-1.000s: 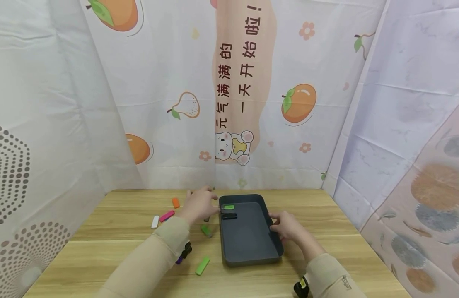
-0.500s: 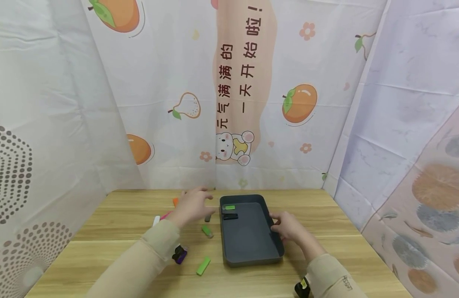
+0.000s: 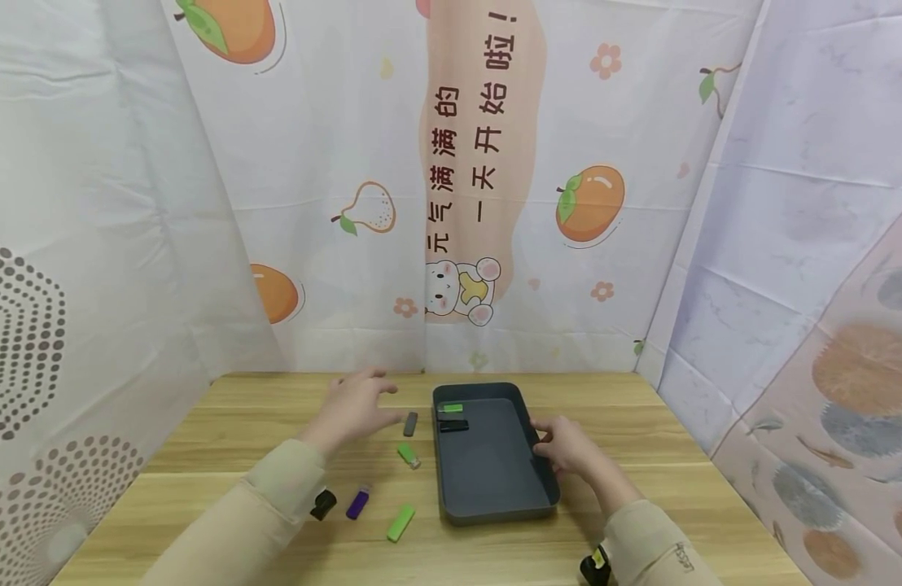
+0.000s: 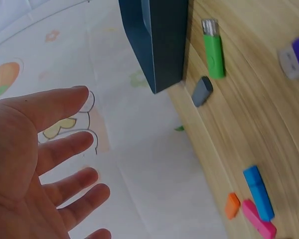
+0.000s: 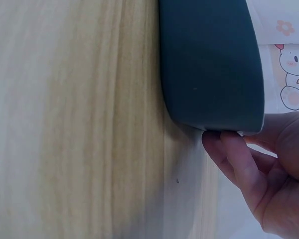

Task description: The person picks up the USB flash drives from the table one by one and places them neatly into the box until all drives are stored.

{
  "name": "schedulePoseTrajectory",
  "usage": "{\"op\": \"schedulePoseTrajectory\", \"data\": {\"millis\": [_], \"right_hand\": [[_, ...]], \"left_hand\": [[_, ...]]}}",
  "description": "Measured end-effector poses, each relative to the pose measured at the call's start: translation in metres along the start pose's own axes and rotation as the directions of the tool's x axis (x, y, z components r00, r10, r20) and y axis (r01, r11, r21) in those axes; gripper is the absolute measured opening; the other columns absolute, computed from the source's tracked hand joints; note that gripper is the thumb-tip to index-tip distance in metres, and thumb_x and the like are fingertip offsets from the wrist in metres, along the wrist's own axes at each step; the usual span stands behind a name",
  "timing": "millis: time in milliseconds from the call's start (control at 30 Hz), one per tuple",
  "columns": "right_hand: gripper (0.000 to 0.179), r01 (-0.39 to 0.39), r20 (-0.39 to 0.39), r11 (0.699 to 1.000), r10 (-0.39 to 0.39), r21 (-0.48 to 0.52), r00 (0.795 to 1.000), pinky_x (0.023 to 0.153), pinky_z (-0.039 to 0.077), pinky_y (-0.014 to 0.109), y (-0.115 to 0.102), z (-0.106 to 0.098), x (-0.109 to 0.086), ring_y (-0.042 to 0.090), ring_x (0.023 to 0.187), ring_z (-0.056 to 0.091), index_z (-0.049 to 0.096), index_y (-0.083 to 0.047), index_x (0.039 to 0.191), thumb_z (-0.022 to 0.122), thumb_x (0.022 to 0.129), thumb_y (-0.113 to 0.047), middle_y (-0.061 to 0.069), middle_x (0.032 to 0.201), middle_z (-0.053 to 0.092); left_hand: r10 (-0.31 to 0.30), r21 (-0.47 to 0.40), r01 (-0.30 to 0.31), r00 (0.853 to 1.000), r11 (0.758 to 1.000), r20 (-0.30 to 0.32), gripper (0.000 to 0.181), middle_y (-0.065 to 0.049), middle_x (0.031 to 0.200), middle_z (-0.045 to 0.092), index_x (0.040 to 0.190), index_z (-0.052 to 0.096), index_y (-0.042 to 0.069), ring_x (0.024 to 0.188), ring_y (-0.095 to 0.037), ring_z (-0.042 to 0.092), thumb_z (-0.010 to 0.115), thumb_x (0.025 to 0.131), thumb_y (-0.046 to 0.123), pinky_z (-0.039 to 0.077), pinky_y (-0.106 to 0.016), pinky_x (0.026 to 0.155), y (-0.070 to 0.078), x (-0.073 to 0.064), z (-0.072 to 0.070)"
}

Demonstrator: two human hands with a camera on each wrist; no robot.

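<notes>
My left hand hovers over the table's back left part, its fingers spread and slightly bent, holding nothing. Nearest its thumb lies a dark grey USB stick; a green USB stick with a metal plug is in front of that. My right hand pinches the right wall of a dark grey tray, the fingers against its outside. Inside the tray lie a green stick and a black one at the back left.
Toward the front lie a purple stick and a bright green stick. The left wrist view shows blue, pink and orange sticks together. A printed curtain hangs behind the table.
My left hand has drawn away from the tray toward the left, uncovering the grey and purple sticks and covering the orange, pink and white ones. My right hand stays on the tray.
</notes>
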State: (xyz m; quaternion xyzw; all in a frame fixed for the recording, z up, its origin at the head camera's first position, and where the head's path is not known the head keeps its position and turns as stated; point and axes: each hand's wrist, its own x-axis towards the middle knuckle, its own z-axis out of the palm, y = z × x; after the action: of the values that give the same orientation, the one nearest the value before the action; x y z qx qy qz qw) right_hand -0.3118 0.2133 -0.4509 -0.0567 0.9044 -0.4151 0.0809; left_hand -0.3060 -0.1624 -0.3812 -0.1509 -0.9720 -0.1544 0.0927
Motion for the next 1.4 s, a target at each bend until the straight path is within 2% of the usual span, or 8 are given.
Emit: {"op": "schedulePoseTrajectory", "data": {"millis": [400,533,767,1167,1400], "right_hand": [[0.054,0.008,-0.002,1.000,-0.008,-0.005,1.000,0.050,0.058,0.041,0.001,0.000,0.000,0.023,0.059,0.066,0.054,0.003,0.143,0.067,0.091,0.008,0.014,0.091,0.069],[0.053,0.011,-0.002,1.000,-0.011,-0.006,1.000,0.049,0.058,0.041,0.001,0.000,0.001,0.023,0.058,0.066,0.054,0.004,0.143,0.067,0.091,0.008,0.014,0.090,0.069],[0.053,0.008,0.000,1.000,-0.008,-0.010,1.000,0.050,0.058,0.040,0.001,0.000,0.000,0.023,0.058,0.066,0.054,0.004,0.143,0.067,0.091,0.008,0.015,0.092,0.069],[0.054,0.019,-0.008,1.000,-0.020,-0.025,1.000,0.049,0.058,0.040,0.000,0.000,-0.001,0.022,0.061,0.065,0.054,0.004,0.143,0.067,0.091,0.007,0.013,0.089,0.068],[0.055,0.014,-0.009,1.000,-0.014,-0.010,1.000,0.050,0.058,0.041,0.001,-0.001,-0.001,0.023,0.063,0.068,0.053,0.003,0.144,0.067,0.091,0.007,0.013,0.091,0.069]], "left_hand": [[-0.022,0.040,0.023,0.999,0.999,-0.031,0.048,-0.017,0.146,0.053,0.123,0.074,0.016,0.132,-0.040,0.050,0.080,0.084,0.044,0.033,-0.069,0.100,-0.030,-0.017,-0.017],[-0.041,0.035,0.043,0.998,0.998,-0.052,0.048,-0.019,0.144,0.054,0.123,0.074,0.014,0.131,-0.042,0.050,0.082,0.084,0.042,0.033,-0.069,0.098,-0.041,-0.022,-0.024],[-0.078,0.002,0.078,0.995,0.997,-0.055,0.047,-0.020,0.145,0.053,0.125,0.073,0.012,0.130,-0.044,0.050,0.079,0.085,0.037,0.030,-0.069,0.098,-0.057,-0.029,-0.032],[-0.123,0.008,0.124,0.990,0.992,-0.076,0.051,-0.024,0.145,0.050,0.128,0.071,0.010,0.130,-0.050,0.047,0.079,0.086,0.039,0.028,-0.076,0.099,-0.071,-0.033,-0.033],[-0.169,-0.019,0.168,0.984,0.986,-0.065,0.061,-0.028,0.141,0.052,0.133,0.064,0.000,0.125,-0.052,0.050,0.076,0.089,0.040,0.041,-0.068,0.098,-0.086,-0.036,-0.031]]}}
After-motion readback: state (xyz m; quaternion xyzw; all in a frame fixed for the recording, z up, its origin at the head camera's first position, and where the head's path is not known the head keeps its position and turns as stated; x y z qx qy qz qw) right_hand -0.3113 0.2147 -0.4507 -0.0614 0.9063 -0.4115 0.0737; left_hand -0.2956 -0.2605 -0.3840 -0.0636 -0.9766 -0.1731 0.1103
